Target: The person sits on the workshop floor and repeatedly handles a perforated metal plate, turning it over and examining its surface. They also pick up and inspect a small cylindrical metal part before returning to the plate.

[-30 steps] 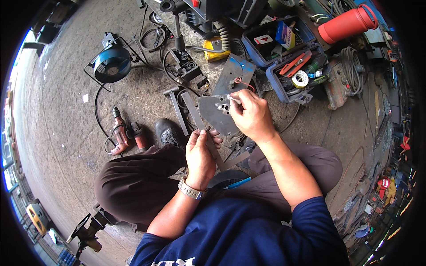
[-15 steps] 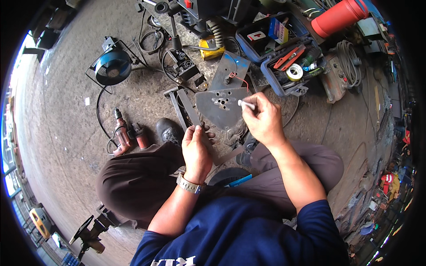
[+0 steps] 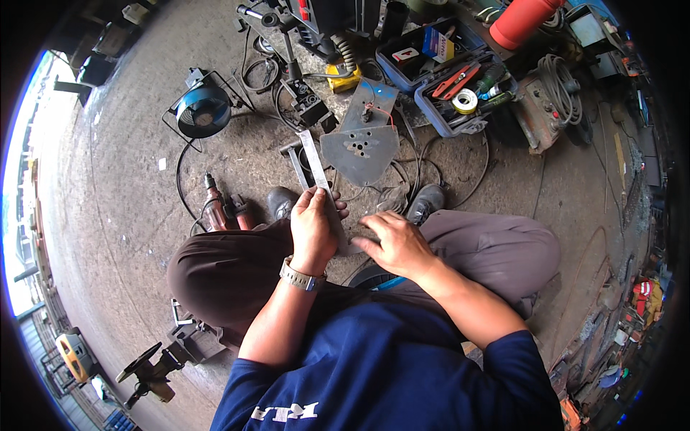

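Observation:
My left hand [image 3: 313, 228] grips a long flat steel square [image 3: 316, 164] whose blade points away from me toward a grey metal plate [image 3: 359, 147] with several holes, lying on the concrete floor. My right hand [image 3: 394, 243] rests just to the right of the left one, fingers touching the near end of the square between my knees. A wristwatch [image 3: 300, 276] sits on my left wrist. I am squatting, and my shoes [image 3: 427, 201] show beyond my knees.
A blue toolbox [image 3: 460, 93] with tape and pliers stands at the back right beside a welder with coiled cable [image 3: 557, 97]. A power drill [image 3: 215, 201] and a blue fan [image 3: 203, 111] are at the left. Cables loop over the floor around the plate.
My right hand has left the plate, where it held a small white marker, and come back beside the left. The left hand has lifted the steel square toward me.

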The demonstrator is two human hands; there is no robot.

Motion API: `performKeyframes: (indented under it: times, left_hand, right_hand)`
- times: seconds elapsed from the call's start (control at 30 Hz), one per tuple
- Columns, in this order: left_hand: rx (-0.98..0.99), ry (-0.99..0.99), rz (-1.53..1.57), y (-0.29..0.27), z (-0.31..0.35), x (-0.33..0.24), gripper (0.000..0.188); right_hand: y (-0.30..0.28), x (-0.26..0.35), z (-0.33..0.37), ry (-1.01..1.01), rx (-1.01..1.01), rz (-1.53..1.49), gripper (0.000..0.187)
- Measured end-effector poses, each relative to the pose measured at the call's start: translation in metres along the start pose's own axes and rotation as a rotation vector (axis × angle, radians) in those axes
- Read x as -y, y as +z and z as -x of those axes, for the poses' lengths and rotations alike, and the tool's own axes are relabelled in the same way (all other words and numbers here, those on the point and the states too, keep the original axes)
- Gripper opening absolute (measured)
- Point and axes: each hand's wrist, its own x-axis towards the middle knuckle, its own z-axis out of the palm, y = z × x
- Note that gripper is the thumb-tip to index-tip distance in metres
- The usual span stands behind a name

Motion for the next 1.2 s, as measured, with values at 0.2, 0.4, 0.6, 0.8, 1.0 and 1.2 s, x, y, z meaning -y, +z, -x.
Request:
performKeyframes:
  times: [0.2, 0.4, 0.6, 0.8, 1.0, 1.2]
  left_hand:
    - [-0.008, 0.031, -0.014, 0.007, 0.006, 0.011, 0.014]
    - [0.035, 0.045, 0.034, 0.010, 0.009, 0.015, 0.016]
    - [0.066, 0.030, 0.015, 0.004, 0.005, 0.014, 0.018]
    - [0.066, 0.044, -0.026, 0.004, 0.006, 0.014, 0.023]
    - [0.073, 0.080, -0.302, 0.002, 0.006, -0.003, 0.026]
    - [0.176, 0.639, -1.311, 0.009, -0.019, -0.067, 0.055]
  right_hand:
    - [0.003, 0.010, 0.004, -0.082, 0.166, 0.164, 0.032]
    - [0.004, 0.012, 0.008, -0.085, 0.200, 0.172, 0.029]
    - [0.006, 0.009, 0.010, -0.110, 0.162, 0.140, 0.032]
    - [0.005, 0.011, 0.012, -0.101, 0.143, 0.143, 0.039]
    - [-0.001, 0.012, 0.009, -0.103, 0.104, 0.140, 0.038]
    - [-0.004, 0.002, 0.004, -0.070, 0.024, 0.140, 0.036]
